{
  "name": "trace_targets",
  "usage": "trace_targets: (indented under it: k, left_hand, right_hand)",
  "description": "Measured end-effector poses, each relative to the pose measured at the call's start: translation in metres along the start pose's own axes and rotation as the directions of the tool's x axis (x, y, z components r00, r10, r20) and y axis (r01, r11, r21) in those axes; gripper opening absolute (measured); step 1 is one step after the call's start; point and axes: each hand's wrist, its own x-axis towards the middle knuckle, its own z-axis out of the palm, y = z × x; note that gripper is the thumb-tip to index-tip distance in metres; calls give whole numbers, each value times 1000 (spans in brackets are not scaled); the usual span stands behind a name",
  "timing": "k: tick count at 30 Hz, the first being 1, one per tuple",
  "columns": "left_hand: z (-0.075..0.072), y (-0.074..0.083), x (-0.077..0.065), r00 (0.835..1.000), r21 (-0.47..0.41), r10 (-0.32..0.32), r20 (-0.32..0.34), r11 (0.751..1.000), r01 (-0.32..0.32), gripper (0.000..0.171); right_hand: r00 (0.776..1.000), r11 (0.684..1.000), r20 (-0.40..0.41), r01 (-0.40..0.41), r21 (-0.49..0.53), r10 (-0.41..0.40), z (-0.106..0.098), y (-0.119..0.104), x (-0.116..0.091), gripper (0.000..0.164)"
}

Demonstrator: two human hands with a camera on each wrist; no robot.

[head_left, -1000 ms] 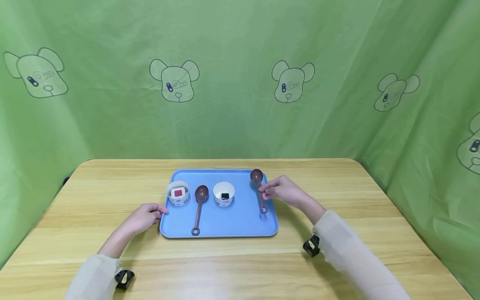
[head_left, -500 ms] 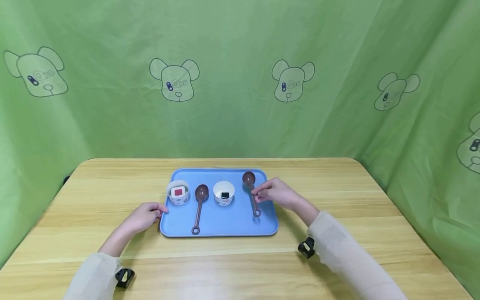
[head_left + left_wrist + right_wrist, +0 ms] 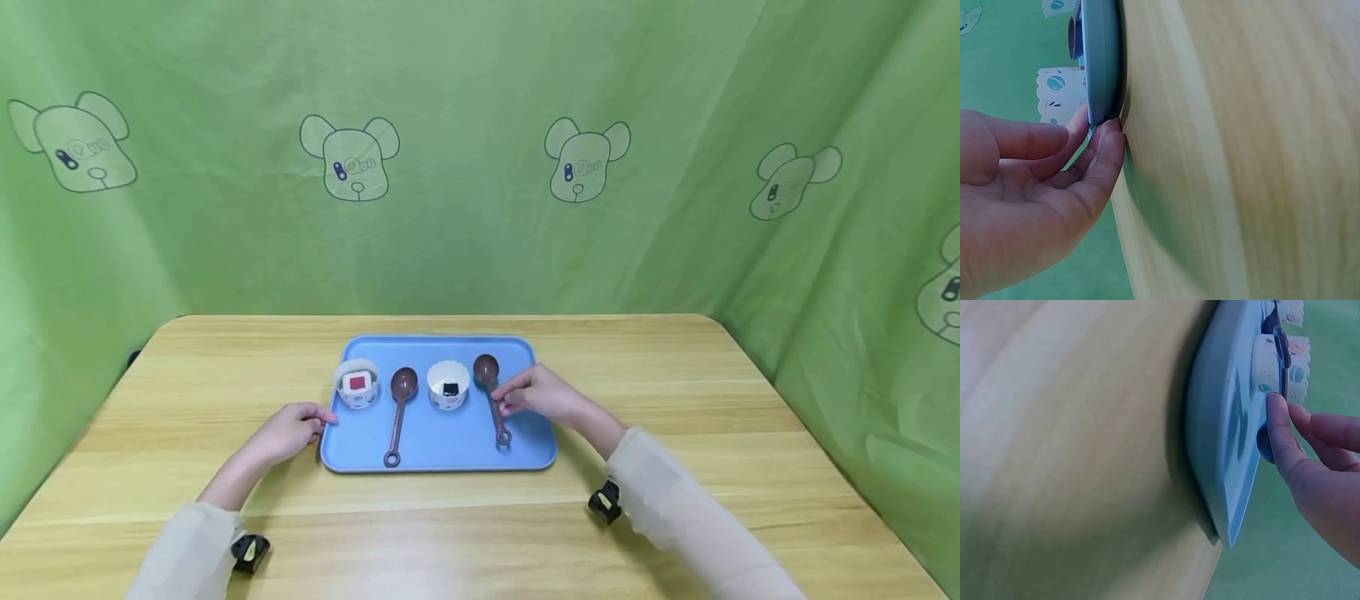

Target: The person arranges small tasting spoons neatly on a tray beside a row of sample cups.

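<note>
A blue tray (image 3: 450, 454) lies on the table. My right hand (image 3: 543, 396) pinches the handle of a brown spoon (image 3: 487, 368) above the tray's right part, bowl end away from me. Left of it stands a white paper cup (image 3: 447, 400) with a black-topped white block in it. A second brown spoon (image 3: 403, 385) rests on the tray, left of that cup. Another paper cup (image 3: 358, 398) at the far left holds a white block (image 3: 357, 382) with a red top. My left hand (image 3: 288, 433) holds the tray's left rim with its fingers, thumb off the rim (image 3: 1094, 119).
The wooden table (image 3: 480, 533) reaches out on all sides of the tray. A green curtain (image 3: 465, 250) printed with bear heads hangs behind and beside it. Black wrist devices (image 3: 250, 553) sit under both sleeves.
My right hand has moved left and slightly toward me with the spoon, from the tray's right edge to near the right-hand cup. The left hand has stayed at the rim.
</note>
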Motion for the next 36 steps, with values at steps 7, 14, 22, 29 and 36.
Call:
trace_targets:
  k: [7, 14, 22, 29, 36]
  left_hand:
    - [-1, 0, 0, 1000, -1, -6, 5, 1000, 6, 27]
    - [0, 0, 0, 1000, -5, -9, 7, 1000, 9, 27]
    - [1, 0, 0, 1000, 2, -8, 7, 1000, 8, 27]
    - [2, 1, -1, 1000, 1, -10, 4, 1000, 10, 27]
    - [2, 0, -3, 1000, -7, 18, 5, 1000, -18, 26]
  right_hand:
    - [999, 1000, 32, 6, 2, -6, 10, 1, 0, 24]
    - [999, 1000, 50, 2, 15, -3, 16, 4, -1, 24]
    - [998, 998, 64, -15, 63, 11, 20, 4, -4, 24]
    - [997, 998, 73, -13, 63, 9, 20, 5, -8, 25]
    - [995, 999, 91, 32, 44, -36, 14, 5, -12, 28]
